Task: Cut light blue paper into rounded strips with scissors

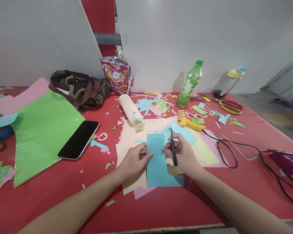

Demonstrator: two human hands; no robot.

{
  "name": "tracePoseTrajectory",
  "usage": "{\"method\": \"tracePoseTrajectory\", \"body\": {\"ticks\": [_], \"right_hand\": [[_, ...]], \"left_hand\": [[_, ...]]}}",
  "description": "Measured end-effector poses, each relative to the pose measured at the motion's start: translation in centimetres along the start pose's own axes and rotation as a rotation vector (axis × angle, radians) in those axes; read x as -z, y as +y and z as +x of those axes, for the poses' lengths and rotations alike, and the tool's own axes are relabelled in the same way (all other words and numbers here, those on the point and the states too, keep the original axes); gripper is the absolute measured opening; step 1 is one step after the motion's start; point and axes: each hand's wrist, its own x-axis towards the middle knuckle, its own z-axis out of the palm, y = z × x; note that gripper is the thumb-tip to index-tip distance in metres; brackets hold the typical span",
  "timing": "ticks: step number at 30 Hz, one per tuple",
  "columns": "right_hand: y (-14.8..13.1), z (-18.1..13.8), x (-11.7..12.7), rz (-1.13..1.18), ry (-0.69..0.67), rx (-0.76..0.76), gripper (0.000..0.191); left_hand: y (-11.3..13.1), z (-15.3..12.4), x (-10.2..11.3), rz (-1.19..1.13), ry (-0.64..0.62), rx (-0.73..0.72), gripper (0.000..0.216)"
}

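Note:
A light blue paper sheet point(157, 162) lies folded on cream and yellow sheets point(129, 138) on the red table point(161, 204). My left hand point(133, 161) pinches the blue sheet's left edge, fingers closed on it. My right hand point(183, 154) presses the sheet's right edge with its fingertips and also holds small black scissors point(173, 146), whose blades point up and away from me. Another light blue piece point(183, 132) lies just beyond the hands.
A black phone point(79, 139) rests on a green sheet point(39, 133). A white glue bottle point(131, 110), yellow glue gun point(189, 122) with black cable point(224, 152), green drink bottle point(190, 83), larger scissors point(228, 105), a bag point(80, 87), snack packet point(117, 74) and paper scraps lie around.

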Motion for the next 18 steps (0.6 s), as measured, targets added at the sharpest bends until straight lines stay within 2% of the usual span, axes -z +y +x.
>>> {"method": "tracePoseTrajectory", "body": {"ticks": [8, 18], "right_hand": [[-0.04, -0.06, 0.0, -0.014, -0.009, 0.01, 0.032], [-0.02, -0.05, 0.0, -0.039, 0.008, 0.03, 0.031]], "left_hand": [[0.43, -0.02, -0.19, -0.143, -0.028, 0.043, 0.02], [-0.16, 0.04, 0.03, -0.002, -0.004, 0.035, 0.023]]}}
